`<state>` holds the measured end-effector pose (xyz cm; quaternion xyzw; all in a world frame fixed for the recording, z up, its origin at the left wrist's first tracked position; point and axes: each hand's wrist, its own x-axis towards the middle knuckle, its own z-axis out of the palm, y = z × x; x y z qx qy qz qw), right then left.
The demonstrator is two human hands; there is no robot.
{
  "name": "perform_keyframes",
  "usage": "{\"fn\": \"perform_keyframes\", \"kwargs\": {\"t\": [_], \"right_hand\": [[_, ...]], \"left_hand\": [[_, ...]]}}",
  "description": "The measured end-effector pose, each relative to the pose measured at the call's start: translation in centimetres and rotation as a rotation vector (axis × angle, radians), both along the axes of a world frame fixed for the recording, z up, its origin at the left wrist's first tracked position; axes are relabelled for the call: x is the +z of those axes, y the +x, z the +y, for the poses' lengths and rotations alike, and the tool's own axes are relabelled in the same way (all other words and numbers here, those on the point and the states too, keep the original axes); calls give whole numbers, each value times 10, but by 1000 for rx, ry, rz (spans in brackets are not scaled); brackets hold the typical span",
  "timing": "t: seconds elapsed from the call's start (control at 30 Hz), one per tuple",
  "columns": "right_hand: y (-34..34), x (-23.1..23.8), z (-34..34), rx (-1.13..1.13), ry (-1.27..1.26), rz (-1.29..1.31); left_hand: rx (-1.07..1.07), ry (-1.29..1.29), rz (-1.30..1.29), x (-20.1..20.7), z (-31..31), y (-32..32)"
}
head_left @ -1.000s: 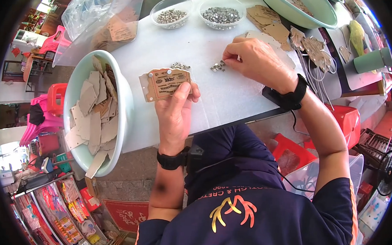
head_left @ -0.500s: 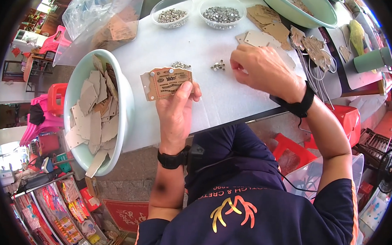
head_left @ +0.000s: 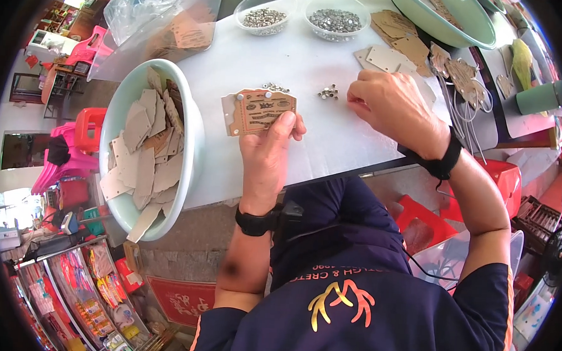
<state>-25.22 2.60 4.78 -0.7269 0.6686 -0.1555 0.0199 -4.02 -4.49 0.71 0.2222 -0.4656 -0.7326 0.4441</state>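
Brown card tag, backed by a clear sleeve, is held upright above the white table, pinched by the left hand. Small pile of metal studs is set just beyond, near the right hand, fingers curled together, contents hidden. Pale bowl of cards is placed left; two stud dishes at the far edge

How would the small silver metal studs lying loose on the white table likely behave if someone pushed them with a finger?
The small silver metal studs look tiny and rounded, so they would probably scatter or roll on the smooth white table. They seem light, likely sliding easily. The right hand beside them suggests they need a fingertip pinch.
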Motion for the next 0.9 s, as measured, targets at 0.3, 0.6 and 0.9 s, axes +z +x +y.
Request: {"fn": "perform_keyframes", "kwargs": {"t": [0.3,0.6,0.9], "right_hand": [[6,1,0,30,-38,-131],[56,-10,-5,-6,-159,-854],[68,-9,-7,-75,-146,-995]], "left_hand": [[-40,-51,-8,-1,0,2],[-18,-16,3,-1,2,-1],[-14,-41,-91,-5,2,0]]}}
